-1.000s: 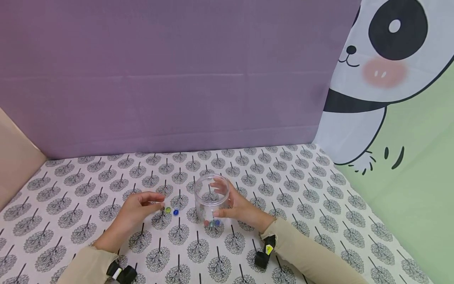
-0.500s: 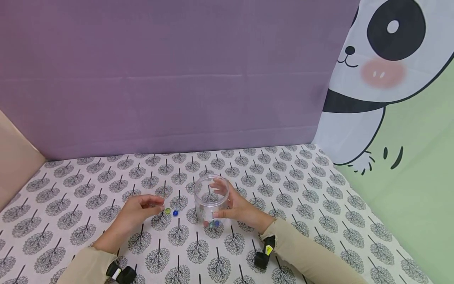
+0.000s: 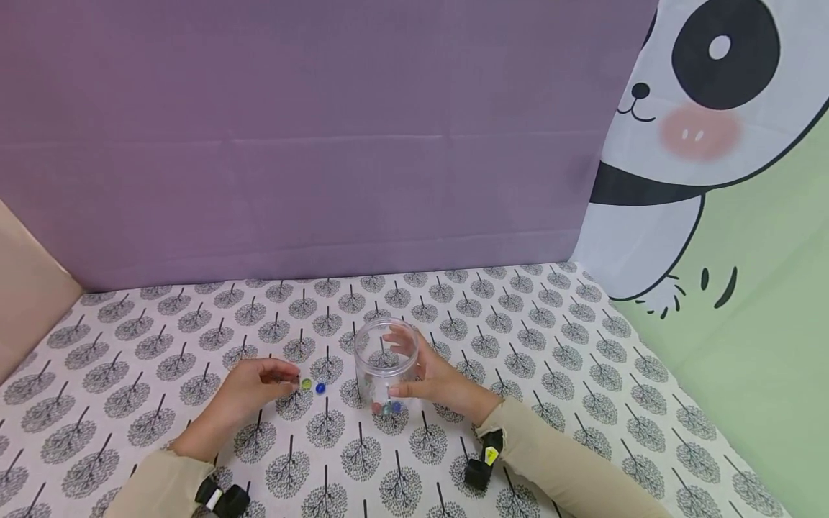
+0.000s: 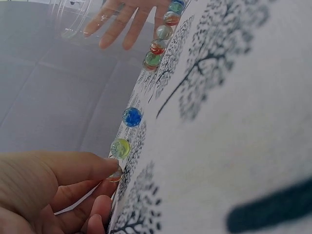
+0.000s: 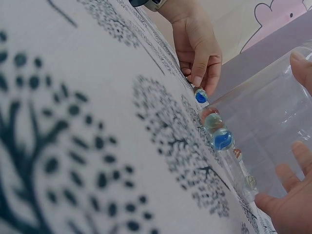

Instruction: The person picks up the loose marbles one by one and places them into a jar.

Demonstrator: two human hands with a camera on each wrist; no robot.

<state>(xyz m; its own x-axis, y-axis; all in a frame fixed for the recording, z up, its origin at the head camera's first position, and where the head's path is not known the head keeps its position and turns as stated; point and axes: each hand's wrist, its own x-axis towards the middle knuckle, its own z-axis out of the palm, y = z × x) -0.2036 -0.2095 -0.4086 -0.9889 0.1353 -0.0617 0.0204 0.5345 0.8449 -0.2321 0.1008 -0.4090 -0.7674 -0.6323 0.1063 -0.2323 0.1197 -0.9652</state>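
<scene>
My left hand (image 3: 252, 388) is low over the cloth, pinching a clear marble with an orange streak (image 4: 115, 175) between thumb and fingertips. Just to the right of those fingertips, a yellow-green marble (image 3: 307, 385) and a blue marble (image 3: 320, 388) rest on the cloth. A clear plastic jar (image 3: 372, 378), upright and without a lid, stands farther right. My right hand (image 3: 430, 374) grips it from the right side, thumb in front and fingers behind. Several marbles, including a blue one (image 5: 223, 139), lie on the jar's bottom.
The table is covered by a white cloth (image 3: 363, 460) with a dark tree print. A purple backdrop (image 3: 324, 144) rises behind it, and a green panel with a panda drawing (image 3: 686, 144) is on the right.
The left index finger has come down nearer the thumb at the marble, and the hand has shifted very slightly. The right hand, the jar and the two loose marbles stay in place.
</scene>
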